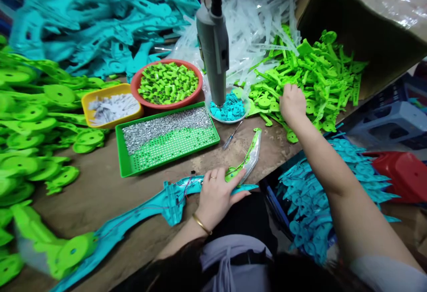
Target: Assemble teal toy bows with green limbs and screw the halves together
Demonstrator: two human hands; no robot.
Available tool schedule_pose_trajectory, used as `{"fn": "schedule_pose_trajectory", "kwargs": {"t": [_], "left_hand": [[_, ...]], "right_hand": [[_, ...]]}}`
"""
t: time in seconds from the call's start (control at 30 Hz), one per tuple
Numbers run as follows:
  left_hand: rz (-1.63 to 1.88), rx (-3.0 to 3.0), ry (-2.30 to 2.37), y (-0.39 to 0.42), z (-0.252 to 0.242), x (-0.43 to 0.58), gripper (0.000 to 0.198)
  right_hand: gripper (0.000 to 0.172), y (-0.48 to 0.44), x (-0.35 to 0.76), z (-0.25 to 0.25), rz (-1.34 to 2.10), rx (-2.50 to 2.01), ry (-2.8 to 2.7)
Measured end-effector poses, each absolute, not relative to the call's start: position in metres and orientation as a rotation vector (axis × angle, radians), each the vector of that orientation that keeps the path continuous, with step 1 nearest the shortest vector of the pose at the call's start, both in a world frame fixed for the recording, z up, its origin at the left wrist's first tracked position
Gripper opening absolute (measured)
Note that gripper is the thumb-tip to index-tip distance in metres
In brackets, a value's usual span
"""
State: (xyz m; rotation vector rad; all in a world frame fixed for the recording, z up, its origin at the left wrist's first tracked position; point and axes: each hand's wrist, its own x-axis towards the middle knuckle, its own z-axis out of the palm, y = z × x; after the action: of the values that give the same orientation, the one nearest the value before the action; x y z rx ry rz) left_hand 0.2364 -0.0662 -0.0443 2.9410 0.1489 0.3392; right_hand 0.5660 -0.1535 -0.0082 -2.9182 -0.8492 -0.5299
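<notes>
My left hand point(216, 196) rests over a long teal plastic piece point(140, 212) with thin wires along it, gripping its right end against the table. Beside its fingers a curved green part with a clear cover point(251, 156) angles up from that end. At the lower left, a round green part point(71, 252) is joined to the teal piece. Farther off, my right hand point(293, 103) is closed at the near edge of a heap of green plastic parts point(320, 65); its fingertips are hidden, so what they hold cannot be made out.
A grey power screwdriver point(214, 56) hangs over the table. Below it are a bowl of teal bits point(230, 107), a green screw tray point(167, 156), a red bowl point(133, 83) and a yellow tray point(125, 123). A small screwdriver point(230, 139) lies nearby. A bin of teal parts point(313, 203) stands right.
</notes>
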Motion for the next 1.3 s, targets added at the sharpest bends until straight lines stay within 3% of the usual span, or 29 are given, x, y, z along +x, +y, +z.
{"fn": "schedule_pose_trajectory", "kwargs": {"t": [0.3, 0.43, 0.57, 0.67, 0.8, 1.07, 1.3], "left_hand": [[0.159, 2.703, 0.218, -0.068, -0.031, 0.238, 0.051], [0.304, 2.075, 0.371, -0.062, -0.016, 0.244, 0.042], [0.159, 1.163, 0.471, -0.053, 0.0, 0.257, 0.05], [0.118, 0.923, 0.535, -0.054, 0.002, 0.263, 0.04], [0.219, 0.948, 0.556, -0.068, 0.0, 0.262, 0.039], [0.14, 1.324, 0.429, -0.071, 0.007, 0.237, 0.038], [0.422, 2.454, 0.317, -0.054, -0.028, 0.205, 0.044]], "right_hand": [[0.025, -0.159, 0.575, 0.031, -0.345, -2.824, -0.866], [0.029, -0.183, 0.529, 0.049, -0.351, -2.587, -1.193], [0.026, -0.203, 0.473, 0.035, -0.45, -2.149, -1.902], [0.034, -0.202, 0.44, 0.02, -0.414, -2.026, -2.073], [0.061, -0.187, 0.408, 0.005, -0.28, -1.933, -1.995], [0.057, -0.182, 0.386, -0.008, -0.01, -1.837, -1.813], [0.061, -0.2, 0.395, -0.013, 0.287, -1.965, -1.768]]}}
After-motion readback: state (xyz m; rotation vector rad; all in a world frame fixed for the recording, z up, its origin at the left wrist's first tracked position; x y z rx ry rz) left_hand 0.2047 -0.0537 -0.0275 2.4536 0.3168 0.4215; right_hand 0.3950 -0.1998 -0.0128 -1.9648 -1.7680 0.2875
